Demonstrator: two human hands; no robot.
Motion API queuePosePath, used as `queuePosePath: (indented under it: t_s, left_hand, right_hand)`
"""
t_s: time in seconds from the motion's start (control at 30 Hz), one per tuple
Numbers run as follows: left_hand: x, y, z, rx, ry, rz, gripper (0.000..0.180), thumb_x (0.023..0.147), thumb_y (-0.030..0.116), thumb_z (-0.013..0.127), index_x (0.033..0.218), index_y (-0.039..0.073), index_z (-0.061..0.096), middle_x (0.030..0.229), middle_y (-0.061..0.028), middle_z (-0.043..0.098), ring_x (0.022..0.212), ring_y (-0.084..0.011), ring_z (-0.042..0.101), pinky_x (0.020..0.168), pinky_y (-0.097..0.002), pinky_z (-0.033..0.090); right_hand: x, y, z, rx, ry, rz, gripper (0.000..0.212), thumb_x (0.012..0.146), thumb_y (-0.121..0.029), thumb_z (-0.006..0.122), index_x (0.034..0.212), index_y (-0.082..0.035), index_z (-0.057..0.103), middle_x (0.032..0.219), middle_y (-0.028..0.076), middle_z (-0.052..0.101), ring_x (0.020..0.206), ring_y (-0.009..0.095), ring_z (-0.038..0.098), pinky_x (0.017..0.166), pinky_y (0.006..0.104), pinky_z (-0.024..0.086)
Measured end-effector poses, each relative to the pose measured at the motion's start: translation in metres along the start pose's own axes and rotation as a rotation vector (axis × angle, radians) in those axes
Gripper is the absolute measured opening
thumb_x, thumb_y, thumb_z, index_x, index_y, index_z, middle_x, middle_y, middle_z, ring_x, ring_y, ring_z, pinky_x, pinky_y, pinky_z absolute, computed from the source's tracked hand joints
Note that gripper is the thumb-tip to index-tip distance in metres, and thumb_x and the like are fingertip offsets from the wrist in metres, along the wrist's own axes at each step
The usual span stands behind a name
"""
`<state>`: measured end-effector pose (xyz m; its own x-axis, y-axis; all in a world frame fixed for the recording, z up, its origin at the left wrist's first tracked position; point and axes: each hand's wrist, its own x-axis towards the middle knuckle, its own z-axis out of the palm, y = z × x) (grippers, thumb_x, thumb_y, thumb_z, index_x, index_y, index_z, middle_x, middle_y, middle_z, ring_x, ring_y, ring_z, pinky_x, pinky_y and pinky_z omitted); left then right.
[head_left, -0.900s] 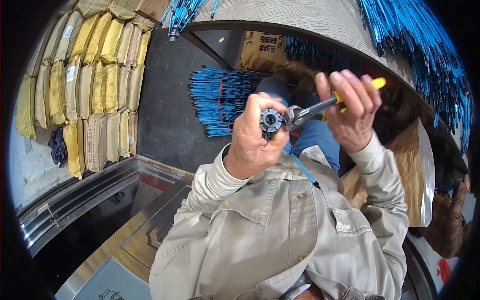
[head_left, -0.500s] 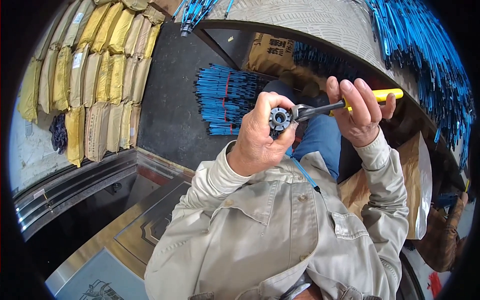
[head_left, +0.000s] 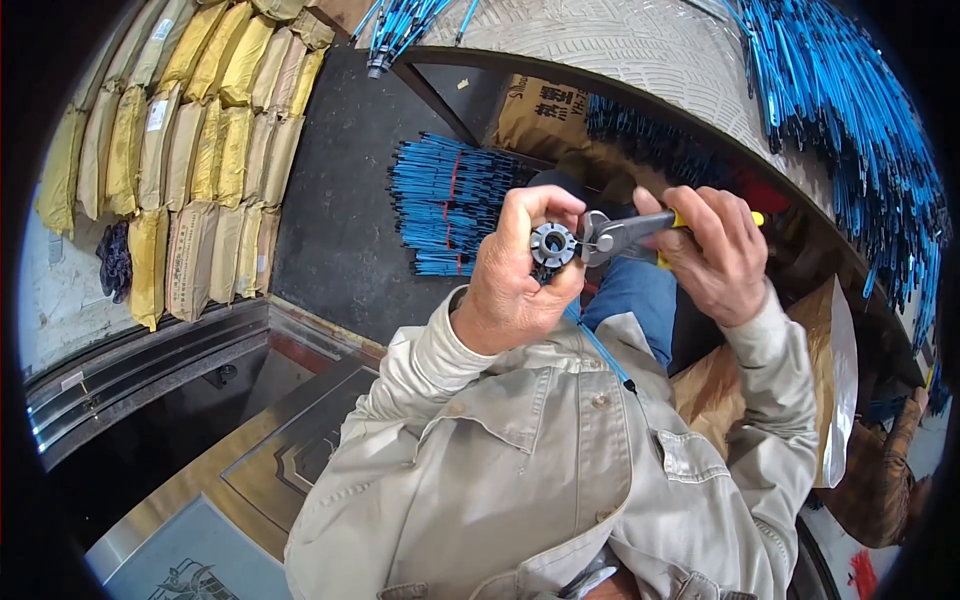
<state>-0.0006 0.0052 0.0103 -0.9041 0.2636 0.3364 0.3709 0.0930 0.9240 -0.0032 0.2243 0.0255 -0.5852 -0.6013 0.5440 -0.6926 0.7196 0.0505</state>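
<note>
My left hand (head_left: 520, 275) is closed around a grey-black round hub (head_left: 553, 244) with a notched rim and a hole in its centre. Below it a thin blue rod (head_left: 603, 352) with a dark tip slants across my shirt front. My right hand (head_left: 715, 262) grips dark metal pincers (head_left: 612, 240) with yellow handles, fingers wrapped over the grips. The rounded jaws are right beside the hub's right side; whether they bite on anything there is hidden by my left fingers and the tool.
Bundled blue rods (head_left: 450, 205) lie on the dark floor ahead. A table (head_left: 600, 35) covered with textured sheet carries a large heap of blue rods (head_left: 850, 130) at the right. Yellow and tan sacks (head_left: 185, 150) are stacked at the left. Brown paper (head_left: 815, 375) stands by my right arm.
The pincers have turned so their jaws show broader, and my right hand has come lower and closed more around the handles. The hub has shifted slightly left.
</note>
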Motion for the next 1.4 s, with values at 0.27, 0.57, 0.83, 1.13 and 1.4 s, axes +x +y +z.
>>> queuePosePath:
  t_s: [0.27, 0.57, 0.83, 1.13, 1.4]
  left_hand:
    - [0.008, 0.000, -0.014, -0.132, -0.422, 0.027, 0.047, 0.064, 0.013, 0.082, 0.102, -0.003, 0.059, 0.095, -0.0084, 0.061, 0.076, -0.0126, 0.057, 0.077, -0.0276, 0.044]
    - [0.007, -0.016, -0.006, -0.156, -0.400, 0.229, 0.062, 0.051, 0.037, 0.085, 0.096, 0.000, 0.064, 0.082, -0.0069, 0.065, 0.071, -0.0172, 0.059, 0.079, -0.0377, 0.042]
    - [0.018, -0.007, -0.006, -0.197, -0.551, 0.131, 0.060, 0.054, 0.036, 0.084, 0.096, -0.002, 0.063, 0.075, -0.0062, 0.064, 0.070, -0.0182, 0.059, 0.074, -0.0356, 0.043]
    - [0.016, -0.014, -0.001, -0.213, -0.494, 0.213, 0.060, 0.054, 0.031, 0.084, 0.098, -0.004, 0.063, 0.075, -0.0074, 0.063, 0.067, -0.0199, 0.057, 0.069, -0.0329, 0.042]
    - [0.020, -0.011, -0.005, -0.281, -0.571, 0.099, 0.058, 0.055, 0.025, 0.085, 0.099, -0.004, 0.062, 0.082, -0.0093, 0.064, 0.071, -0.0198, 0.057, 0.068, -0.0322, 0.042]
  right_hand:
    - [0.011, 0.035, -0.050, 1.124, -1.120, 0.303, 0.036, 0.082, -0.036, 0.064, 0.087, 0.000, 0.057, 0.092, 0.010, 0.059, 0.069, 0.027, 0.061, 0.058, 0.0345, 0.047]
    - [-0.017, -0.002, -0.041, 1.073, -0.752, 0.404, 0.040, 0.084, -0.020, 0.064, 0.113, 0.000, 0.046, 0.086, 0.012, 0.059, 0.059, 0.024, 0.061, 0.054, 0.0322, 0.048]
    - [-0.025, 0.002, -0.061, 1.156, -0.879, 0.547, 0.057, 0.074, -0.008, 0.069, 0.123, 0.000, 0.041, 0.092, 0.013, 0.058, 0.073, 0.026, 0.062, 0.061, 0.0321, 0.050]
    - [-0.029, -0.018, -0.068, 0.697, -0.652, 0.331, 0.052, 0.078, -0.009, 0.065, 0.123, 0.001, 0.041, 0.104, 0.020, 0.058, 0.080, 0.027, 0.064, 0.064, 0.0321, 0.052]
    - [-0.036, -0.003, -0.072, 0.947, -0.635, 0.429, 0.054, 0.076, -0.012, 0.067, 0.123, -0.001, 0.043, 0.109, 0.020, 0.057, 0.076, 0.025, 0.062, 0.062, 0.0298, 0.051]
